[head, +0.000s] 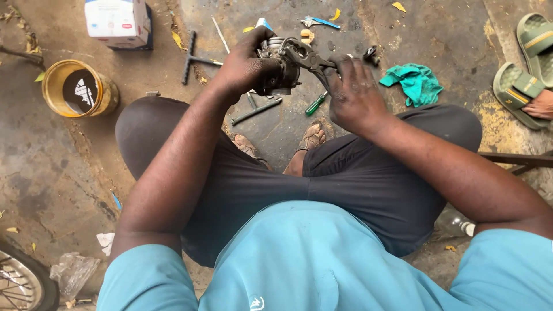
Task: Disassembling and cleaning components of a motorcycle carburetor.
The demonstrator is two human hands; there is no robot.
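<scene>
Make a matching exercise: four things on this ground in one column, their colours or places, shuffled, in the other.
Things:
1. rag
2. tin
3. screwdriver
4. box

Descriptions:
A. white, top left
B. green handle, below the hands
C. teal, crumpled, right of the right hand
D. yellow, round, open, left of the left knee

Pairs: 1-C, 2-D, 3-B, 4-A
</scene>
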